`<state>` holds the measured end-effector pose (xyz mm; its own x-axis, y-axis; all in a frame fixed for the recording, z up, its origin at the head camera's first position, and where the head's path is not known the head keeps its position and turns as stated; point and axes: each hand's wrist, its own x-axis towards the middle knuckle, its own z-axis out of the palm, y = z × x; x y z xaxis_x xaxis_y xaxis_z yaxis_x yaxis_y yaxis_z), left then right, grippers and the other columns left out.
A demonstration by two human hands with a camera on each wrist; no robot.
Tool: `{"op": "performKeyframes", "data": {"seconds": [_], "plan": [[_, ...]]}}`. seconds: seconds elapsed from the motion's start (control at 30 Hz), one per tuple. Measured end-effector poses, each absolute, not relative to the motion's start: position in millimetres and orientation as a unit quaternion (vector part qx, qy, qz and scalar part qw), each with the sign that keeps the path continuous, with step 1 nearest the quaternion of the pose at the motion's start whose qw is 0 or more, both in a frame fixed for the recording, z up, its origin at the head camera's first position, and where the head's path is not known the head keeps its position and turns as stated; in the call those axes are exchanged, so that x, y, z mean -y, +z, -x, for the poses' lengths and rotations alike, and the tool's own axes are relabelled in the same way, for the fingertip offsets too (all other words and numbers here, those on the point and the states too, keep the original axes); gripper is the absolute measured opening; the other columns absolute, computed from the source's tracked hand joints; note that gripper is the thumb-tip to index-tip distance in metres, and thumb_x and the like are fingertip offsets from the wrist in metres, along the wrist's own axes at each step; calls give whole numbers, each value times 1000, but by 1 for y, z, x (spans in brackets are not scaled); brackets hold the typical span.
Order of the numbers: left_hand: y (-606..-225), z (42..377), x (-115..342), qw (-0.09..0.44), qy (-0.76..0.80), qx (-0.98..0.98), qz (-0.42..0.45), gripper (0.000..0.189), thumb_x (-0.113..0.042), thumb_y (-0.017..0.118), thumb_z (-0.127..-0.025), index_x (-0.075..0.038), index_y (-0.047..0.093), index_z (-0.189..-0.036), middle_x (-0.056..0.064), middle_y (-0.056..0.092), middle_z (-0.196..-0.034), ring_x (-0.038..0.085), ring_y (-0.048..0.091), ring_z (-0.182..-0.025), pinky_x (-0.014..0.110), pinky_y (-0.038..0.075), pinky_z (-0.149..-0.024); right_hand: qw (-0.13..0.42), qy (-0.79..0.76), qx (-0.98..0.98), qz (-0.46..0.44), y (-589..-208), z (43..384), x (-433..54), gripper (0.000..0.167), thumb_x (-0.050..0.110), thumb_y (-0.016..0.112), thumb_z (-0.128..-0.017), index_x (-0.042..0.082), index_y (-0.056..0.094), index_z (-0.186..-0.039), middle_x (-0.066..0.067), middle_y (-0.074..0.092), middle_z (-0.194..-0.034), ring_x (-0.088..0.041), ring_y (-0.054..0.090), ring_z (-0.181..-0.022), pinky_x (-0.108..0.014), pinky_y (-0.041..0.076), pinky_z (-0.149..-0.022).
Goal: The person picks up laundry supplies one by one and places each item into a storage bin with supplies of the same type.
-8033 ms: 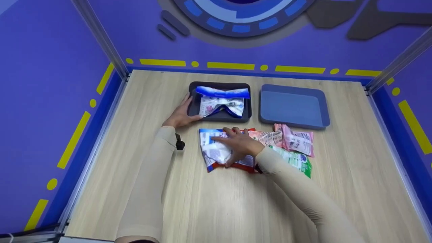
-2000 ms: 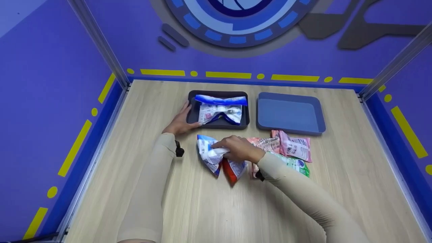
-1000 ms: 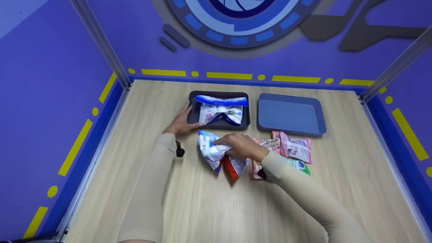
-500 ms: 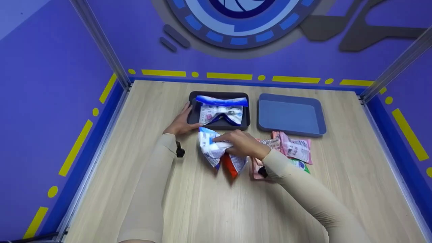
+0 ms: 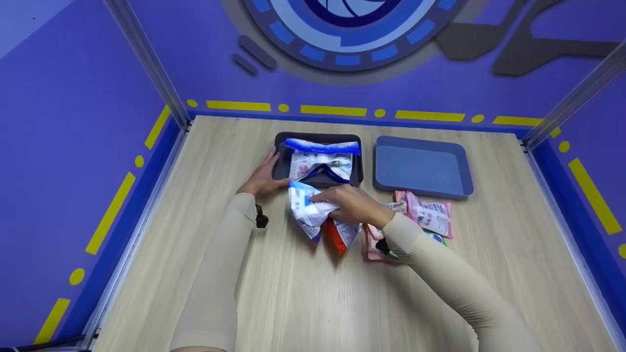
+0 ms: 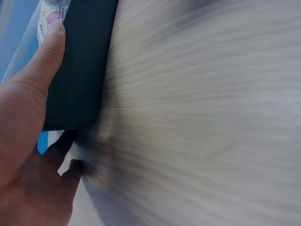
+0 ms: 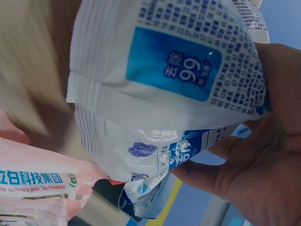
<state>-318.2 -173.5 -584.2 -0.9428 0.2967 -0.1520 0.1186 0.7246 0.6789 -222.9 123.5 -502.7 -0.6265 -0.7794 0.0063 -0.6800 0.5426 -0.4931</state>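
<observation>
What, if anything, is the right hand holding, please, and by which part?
The right hand holds the white packet with red and blue edges, gripped from above at its bunched-up middle.

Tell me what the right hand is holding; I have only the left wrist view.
Observer: The right hand grips a blue-white-and-red printed bag.

Operator: Read me something off that bag.

Observer: The right wrist view shows the number 99 on its blue panel.

Operator: Now report what stands beside the dark tray.

Observer: A blue-gray tray stands to its right, as the person faces it, with a pink printed bag lying on the near side.
</observation>
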Motion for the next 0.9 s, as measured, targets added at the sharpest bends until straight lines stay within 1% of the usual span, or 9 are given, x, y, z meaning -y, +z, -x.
{"op": "performKeyframes", "data": {"seconds": [0.23, 0.4, 0.57, 0.67, 0.77, 0.87, 0.9], "plan": [[-586, 319, 174, 128, 354, -921, -105, 104, -48, 77, -91, -8, 17, -165, 3, -4, -174, 26, 6, -158, 42, 15, -127, 111, -232, -878, 403, -496, 226, -126, 56, -1, 72, -91, 21, 66, -141, -3, 67, -137, -24, 63, -125, -46, 51, -106], [-586, 319, 174, 130, 352, -921, -105, 103, -48, 76, -91, -8, 16, -165, 4, -4, -174, 27, 6, -158, 43, 16, -127, 107, -235, -875, 408, -493, 228, -128, 55, -3, 70, -91, 18, 65, -142, -5, 66, -138, -25, 63, -126, -45, 50, -108], [-584, 318, 173, 132, 354, -920, -105, 105, -50, 76, -90, -9, 16, -166, 5, -3, -174, 28, 7, -158, 44, 17, -127, 99, -235, -872, 418, -489, 231, -130, 55, -4, 70, -91, 16, 65, -142, -6, 66, -138, -24, 65, -122, -43, 52, -105], [-583, 318, 173, 132, 354, -920, -103, 106, -51, 76, -90, -9, 16, -166, 4, -3, -174, 28, 7, -158, 44, 16, -127, 97, -241, -870, 419, -486, 233, -131, 56, -5, 70, -90, 15, 65, -141, -5, 66, -137, -23, 67, -114, -41, 55, -102], [-582, 318, 173, 131, 356, -920, -103, 108, -53, 77, -89, -9, 16, -166, 4, -3, -174, 28, 7, -158, 44, 16, -127, 95, -242, -871, 416, -484, 234, -133, 56, -5, 70, -89, 16, 65, -141, -5, 67, -137, -23, 67, -114, -41, 55, -102], [-582, 317, 172, 136, 357, -919, -100, 109, -55, 77, -88, -9, 16, -166, 2, -4, -174, 27, 6, -158, 45, 15, -127, 92, -237, -875, 413, -482, 236, -134, 57, -5, 70, -89, 17, 65, -141, -4, 66, -138, -21, 67, -112, -41, 57, -98], [-582, 317, 172, 137, 359, -918, -99, 109, -56, 77, -88, -10, 16, -166, 2, -4, -174, 27, 5, -158, 45, 15, -127, 91, -234, -876, 412, -481, 236, -134, 57, -5, 70, -90, 17, 65, -142, -4, 66, -138, -21, 67, -109, -40, 59, -95]]}}
